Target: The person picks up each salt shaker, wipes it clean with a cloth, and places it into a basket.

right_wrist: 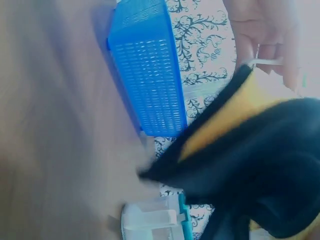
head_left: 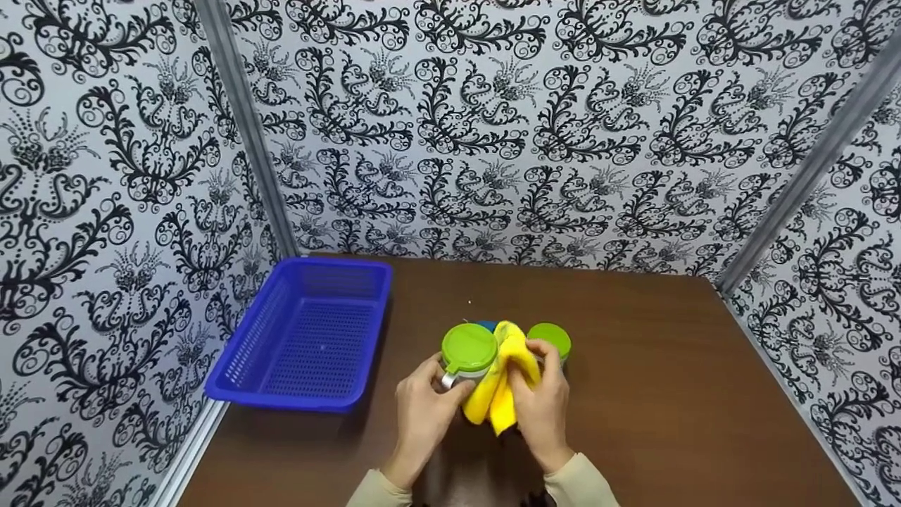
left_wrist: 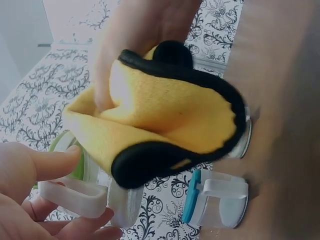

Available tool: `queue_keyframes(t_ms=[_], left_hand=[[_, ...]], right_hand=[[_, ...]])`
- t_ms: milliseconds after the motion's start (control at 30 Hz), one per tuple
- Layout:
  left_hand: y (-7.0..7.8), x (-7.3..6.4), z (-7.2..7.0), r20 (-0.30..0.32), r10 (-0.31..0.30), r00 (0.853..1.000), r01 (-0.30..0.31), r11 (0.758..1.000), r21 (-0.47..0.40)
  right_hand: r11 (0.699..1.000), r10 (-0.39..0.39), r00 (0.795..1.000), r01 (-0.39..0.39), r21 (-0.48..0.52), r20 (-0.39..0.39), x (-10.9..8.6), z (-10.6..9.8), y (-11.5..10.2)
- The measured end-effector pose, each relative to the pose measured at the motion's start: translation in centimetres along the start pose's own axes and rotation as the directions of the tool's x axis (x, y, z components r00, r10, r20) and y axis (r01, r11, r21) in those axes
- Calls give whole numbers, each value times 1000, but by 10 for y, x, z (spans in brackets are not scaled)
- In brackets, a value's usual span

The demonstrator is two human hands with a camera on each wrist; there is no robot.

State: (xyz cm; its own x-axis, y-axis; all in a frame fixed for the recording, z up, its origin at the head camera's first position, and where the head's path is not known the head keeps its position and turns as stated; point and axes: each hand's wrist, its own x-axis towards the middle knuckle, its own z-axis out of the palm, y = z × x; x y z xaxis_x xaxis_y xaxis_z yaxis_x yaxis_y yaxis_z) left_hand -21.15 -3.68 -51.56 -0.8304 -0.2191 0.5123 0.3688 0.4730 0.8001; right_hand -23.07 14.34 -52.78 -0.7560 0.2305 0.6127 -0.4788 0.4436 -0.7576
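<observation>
My left hand [head_left: 426, 401] grips a clear jar by its white handle [left_wrist: 75, 197]; the jar has a green lid [head_left: 469, 348] and is held up over the table. In my right hand [head_left: 543, 401] is a yellow cloth [head_left: 496, 394] with black edging [left_wrist: 150, 162], bunched between fingers and thumb and held against the jar's right side. The cloth covers much of the jar in the left wrist view. Behind the hands stand a second green-lidded jar [head_left: 550, 339] and a jar with a blue lid [left_wrist: 191, 197], mostly hidden in the head view.
A blue perforated plastic basket [head_left: 299, 403] lies at the left of the brown table [head_left: 654, 394]. Patterned black-and-white panels [head_left: 479, 127] enclose the table at the back and both sides, joined by grey corner posts [head_left: 246, 127].
</observation>
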Motion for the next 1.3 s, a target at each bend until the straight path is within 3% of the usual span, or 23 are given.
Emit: queue_keyframes(t_ms=[100, 200, 400, 533, 633, 733, 967, 1100, 1300], left_hand=[[0, -2, 2, 23, -22, 999, 23, 999, -30], [1, -4, 3, 44, -40, 998, 42, 998, -52], [0, -4, 1, 13, -36, 999, 36, 998, -52], [-1, -4, 1, 31, -57, 998, 59, 996, -66], [0, -4, 1, 46, -80, 996, 83, 994, -74], [0, -5, 1, 43, -91, 995, 94, 993, -74], [0, -5, 1, 13, -68, 998, 68, 995, -75], [-2, -7, 0, 8, -63, 998, 63, 995, -73], [-3, -8, -2, 14, -71, 997, 72, 993, -98]], right_hand=[[999, -34, 999, 35, 35, -40, 4, -2, -3], [995, -78, 997, 79, 57, -17, 5, -2, -7], [986, -156, 967, 142, 84, 201, -1, -1, -9], [991, -128, 940, 107, 80, 316, -1, -4, -6], [992, -121, 925, 98, 81, 360, 1, -6, -4], [986, -161, 921, 138, 88, 354, 2, -7, -1], [963, -268, 928, 265, 44, 258, 3, -4, 3], [962, -272, 937, 272, 31, 221, 2, -1, 12], [979, -193, 954, 203, -18, 231, -2, -1, 29]])
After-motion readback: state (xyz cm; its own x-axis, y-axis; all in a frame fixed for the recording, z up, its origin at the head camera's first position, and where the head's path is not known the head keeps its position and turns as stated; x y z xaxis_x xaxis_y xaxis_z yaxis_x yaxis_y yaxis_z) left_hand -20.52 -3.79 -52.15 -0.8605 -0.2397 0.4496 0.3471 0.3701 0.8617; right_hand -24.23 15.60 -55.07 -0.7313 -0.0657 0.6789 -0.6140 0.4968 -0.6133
